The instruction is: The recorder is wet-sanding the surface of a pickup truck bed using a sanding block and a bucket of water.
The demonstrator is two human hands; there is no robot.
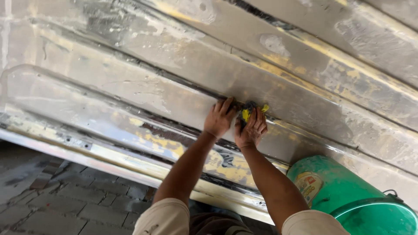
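Against the scraped, ribbed metal panel (pixel 174 95), above a green bucket (pixel 348 196), the left hand (pixel 219 118) lay flat, fingers together, while the right hand (pixel 250 128) clamped a yellow pad (pixel 246 114) in the panel's mid-height groove, liable to slip on a ridge.

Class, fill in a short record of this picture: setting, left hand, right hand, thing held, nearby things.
setting: ribbed metal panel, sanded grey with yellow paint patches
left hand: left hand pressed flat on a groove of the panel
right hand: right hand beside it, pressing a yellow pad into the same groove
thing held: small crumpled pad, yellow and dark; its material cannot be told
nearby things: green bucket at lower right; brick paving below the panel
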